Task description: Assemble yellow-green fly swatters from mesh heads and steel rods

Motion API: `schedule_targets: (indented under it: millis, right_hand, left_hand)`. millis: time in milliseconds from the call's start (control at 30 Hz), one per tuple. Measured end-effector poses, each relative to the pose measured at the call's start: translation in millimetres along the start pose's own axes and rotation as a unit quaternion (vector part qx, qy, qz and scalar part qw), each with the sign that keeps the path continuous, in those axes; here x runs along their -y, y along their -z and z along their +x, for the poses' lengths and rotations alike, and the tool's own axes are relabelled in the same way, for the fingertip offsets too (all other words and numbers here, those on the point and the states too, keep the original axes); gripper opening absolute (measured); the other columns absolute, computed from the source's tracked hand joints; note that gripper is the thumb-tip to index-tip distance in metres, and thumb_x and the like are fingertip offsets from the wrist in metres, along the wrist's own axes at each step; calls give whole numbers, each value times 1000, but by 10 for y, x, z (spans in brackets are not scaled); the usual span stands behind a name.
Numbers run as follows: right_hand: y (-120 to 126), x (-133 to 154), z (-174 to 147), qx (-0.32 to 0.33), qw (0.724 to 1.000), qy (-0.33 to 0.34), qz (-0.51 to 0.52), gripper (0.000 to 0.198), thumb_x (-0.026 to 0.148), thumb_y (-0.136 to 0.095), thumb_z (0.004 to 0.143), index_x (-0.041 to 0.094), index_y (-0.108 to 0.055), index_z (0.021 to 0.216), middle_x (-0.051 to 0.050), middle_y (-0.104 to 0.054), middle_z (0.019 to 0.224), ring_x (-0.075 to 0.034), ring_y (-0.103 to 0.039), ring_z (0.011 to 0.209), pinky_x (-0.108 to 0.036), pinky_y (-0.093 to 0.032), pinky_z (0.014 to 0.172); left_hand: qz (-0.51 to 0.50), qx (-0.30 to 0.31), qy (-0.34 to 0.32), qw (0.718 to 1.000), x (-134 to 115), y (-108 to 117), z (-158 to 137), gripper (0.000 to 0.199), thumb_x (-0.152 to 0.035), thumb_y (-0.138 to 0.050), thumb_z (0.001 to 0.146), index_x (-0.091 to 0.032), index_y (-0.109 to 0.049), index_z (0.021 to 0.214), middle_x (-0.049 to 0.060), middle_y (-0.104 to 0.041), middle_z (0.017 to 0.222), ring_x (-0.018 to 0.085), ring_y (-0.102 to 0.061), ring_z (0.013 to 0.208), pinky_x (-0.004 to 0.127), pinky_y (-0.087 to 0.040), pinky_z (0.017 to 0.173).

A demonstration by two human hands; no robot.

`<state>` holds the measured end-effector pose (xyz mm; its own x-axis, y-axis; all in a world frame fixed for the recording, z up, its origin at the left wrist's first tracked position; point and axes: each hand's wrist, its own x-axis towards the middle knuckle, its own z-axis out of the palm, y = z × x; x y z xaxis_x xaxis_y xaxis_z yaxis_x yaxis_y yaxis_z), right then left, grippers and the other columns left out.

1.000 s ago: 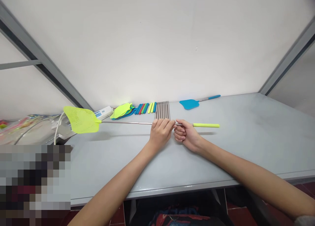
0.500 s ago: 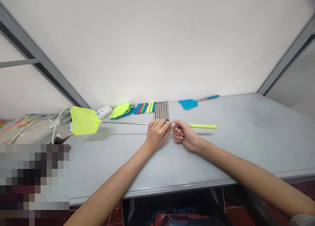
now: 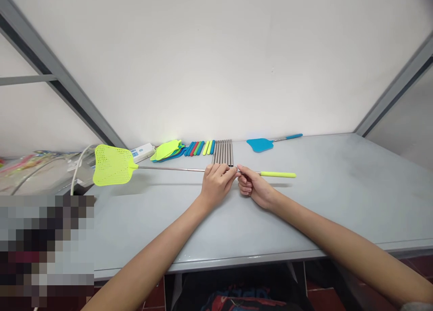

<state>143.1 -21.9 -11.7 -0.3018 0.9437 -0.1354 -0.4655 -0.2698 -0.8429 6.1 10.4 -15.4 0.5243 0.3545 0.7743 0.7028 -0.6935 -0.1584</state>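
Note:
A yellow-green fly swatter (image 3: 113,165) is held level above the table, its perforated head at the left and its long thin metal rod extended. My left hand (image 3: 217,183) is closed around the middle of the rod, knuckles up. Right beside it, my right hand (image 3: 254,185) grips the rod near the yellow-green handle (image 3: 279,174), thumb along the metal and fingers curled. The two hands almost touch. Just behind them lies a row of several metal telescopic rods (image 3: 223,152), partly hidden by my left hand.
Along the wall lie stacked swatter heads (image 3: 167,150), several coloured handle grips (image 3: 199,148) and a blue fly swatter (image 3: 260,145). A white power strip (image 3: 142,152) with a cable and plastic bags (image 3: 37,173) are at the left. The grey table's front edge (image 3: 243,259) runs below my forearms.
Both hands keep their hold on the swatter with hardly any movement. The swatter's head sits slightly farther left, and the view has shifted a little.

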Motion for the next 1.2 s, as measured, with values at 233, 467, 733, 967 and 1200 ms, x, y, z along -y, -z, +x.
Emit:
schedule_targets:
  millis: [233, 467, 733, 967, 1200]
  right_hand:
    - [7, 8, -3, 3, 1000, 0, 0, 37, 38, -49, 72, 16, -34, 47, 7, -19, 42, -5, -18, 38, -21, -15, 40]
    - [16, -5, 0, 3, 1000, -6, 9, 34, 36, -48, 71, 16, -36, 47, 7, -20, 42, -5, -19, 37, -21, -17, 40]
    - [-13, 2, -13, -6, 1000, -1, -5, 32, 35, -45, 72, 16, -36, 47, 7, -23, 41, -5, -21, 37, -21, -18, 39]
    - [-14, -1, -14, 0, 1000, 4, -2, 32, 34, -45, 72, 16, -37, 47, 7, -24, 41, -5, -21, 37, -21, -18, 40]
    - [5, -21, -5, -6, 1000, 6, -6, 32, 35, -46, 71, 16, -37, 46, 7, -23, 41, -5, -22, 37, -21, -19, 40]
  left_hand:
    - [-3, 18, 7, 1000, -16, -14, -12, 12, -26, -45, 79, -21, -56, 77, 0, -54, 65, 13, -41, 63, 28, -25, 66]
    - [-6, 27, 6, 1000, -23, -16, -10, 13, -25, -43, 80, -21, -55, 76, 0, -53, 65, 13, -41, 63, 28, -25, 66]
    - [-5, 38, 15, 999, -32, -5, -11, 17, -28, -41, 81, -21, -54, 74, 0, -51, 62, 14, -40, 63, 29, -25, 66]
    - [0, 36, 15, 999, -38, 1, -12, 16, -28, -41, 81, -21, -54, 74, 0, -50, 61, 13, -39, 62, 28, -25, 65]
    - [2, 33, 10, 999, -24, -6, -7, 16, -28, -42, 81, -20, -54, 73, -1, -53, 61, 13, -40, 61, 28, -25, 65]
